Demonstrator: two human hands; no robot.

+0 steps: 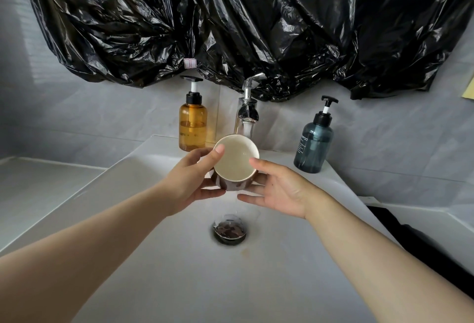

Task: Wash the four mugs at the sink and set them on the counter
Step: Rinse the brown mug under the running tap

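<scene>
Left grip (191, 181) pinches mug (234, 161) rim — right grip (279, 189) touches side.

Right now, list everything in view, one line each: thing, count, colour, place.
mug: one, brown outside, cream inside, over the sink below the faucet
faucet: one, chrome, behind the sink
amber pump bottle: one, amber, left of the faucet
blue pump bottle: one, dark blue-grey, right of the faucet
sink: one, white, centre
drain: one, dark, sink bottom
plastic sheeting: one, black, on the wall above
counter: one, pale grey, left of the sink
left grip: one, holds the mug, thumb over its rim
right grip: one, touches the mug's right side, fingers straight
</scene>
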